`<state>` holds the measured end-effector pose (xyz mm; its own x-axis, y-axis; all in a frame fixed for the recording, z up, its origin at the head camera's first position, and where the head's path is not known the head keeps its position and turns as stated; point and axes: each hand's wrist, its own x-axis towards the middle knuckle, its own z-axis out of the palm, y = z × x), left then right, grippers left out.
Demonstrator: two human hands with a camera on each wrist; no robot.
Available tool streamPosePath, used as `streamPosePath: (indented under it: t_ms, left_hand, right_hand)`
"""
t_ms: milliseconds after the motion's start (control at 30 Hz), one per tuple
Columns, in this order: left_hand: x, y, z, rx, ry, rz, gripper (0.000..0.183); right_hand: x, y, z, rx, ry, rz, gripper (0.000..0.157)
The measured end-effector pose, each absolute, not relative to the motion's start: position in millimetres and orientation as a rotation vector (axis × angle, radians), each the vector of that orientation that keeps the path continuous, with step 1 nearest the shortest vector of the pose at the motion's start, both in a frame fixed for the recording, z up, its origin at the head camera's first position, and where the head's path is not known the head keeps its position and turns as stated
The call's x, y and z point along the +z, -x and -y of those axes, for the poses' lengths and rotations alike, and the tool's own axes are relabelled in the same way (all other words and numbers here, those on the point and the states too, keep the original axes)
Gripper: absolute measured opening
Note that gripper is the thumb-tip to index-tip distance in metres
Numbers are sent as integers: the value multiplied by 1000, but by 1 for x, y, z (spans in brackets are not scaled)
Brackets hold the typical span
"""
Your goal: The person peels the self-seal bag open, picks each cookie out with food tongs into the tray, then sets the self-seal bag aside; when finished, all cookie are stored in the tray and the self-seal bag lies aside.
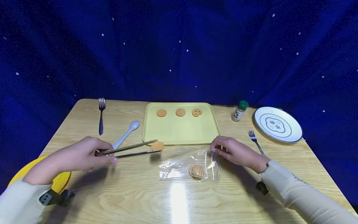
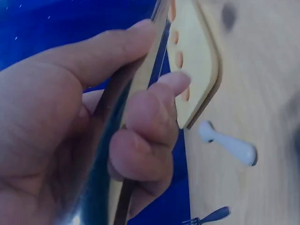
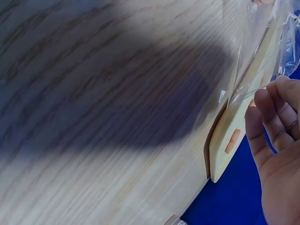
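My left hand (image 1: 89, 154) grips a pair of metal tongs (image 1: 131, 148), fingers curled round the arms in the left wrist view. A round orange-brown cookie (image 1: 158, 146) sits between the tong tips, just in front of the tray's near edge. My right hand (image 1: 233, 152) pinches the corner of a clear plastic bag (image 1: 174, 169), its thumb and fingertip meeting on the film (image 3: 253, 89) in the right wrist view. Inside the bag lies a swirl-patterned cookie (image 1: 196, 171). Several cookies, among them a smiley-shaped one (image 1: 197, 112), line the far side of the yellow tray (image 1: 181, 130).
Left of the tray are a pale spoon (image 1: 126, 132) and a fork (image 1: 101, 115). A yellow plate (image 1: 62, 180) lies under the left forearm. To the right stand a green-capped shaker (image 1: 240, 111), a second fork (image 1: 255, 140) and a white blue-rimmed plate (image 1: 291, 129).
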<state>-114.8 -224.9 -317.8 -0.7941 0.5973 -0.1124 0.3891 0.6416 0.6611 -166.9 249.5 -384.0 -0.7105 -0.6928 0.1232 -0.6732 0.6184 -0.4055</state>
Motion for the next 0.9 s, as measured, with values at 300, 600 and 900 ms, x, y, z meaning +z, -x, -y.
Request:
streamPosePath:
  t_ms: [300,600,900]
  left_hand:
    - [-347,149,195,787,-505,-2796,33]
    - [-366,161,174,760,-386,-2778,34]
    - [-361,157,174,775,-317,-2809,34]
  right_hand:
    - [-389,167,-245,-677,1220,-2749,4]
    - [-388,168,-246,-650,1209,-2745,5]
    - [-385,169,-246,-667,1221,-2769,4]
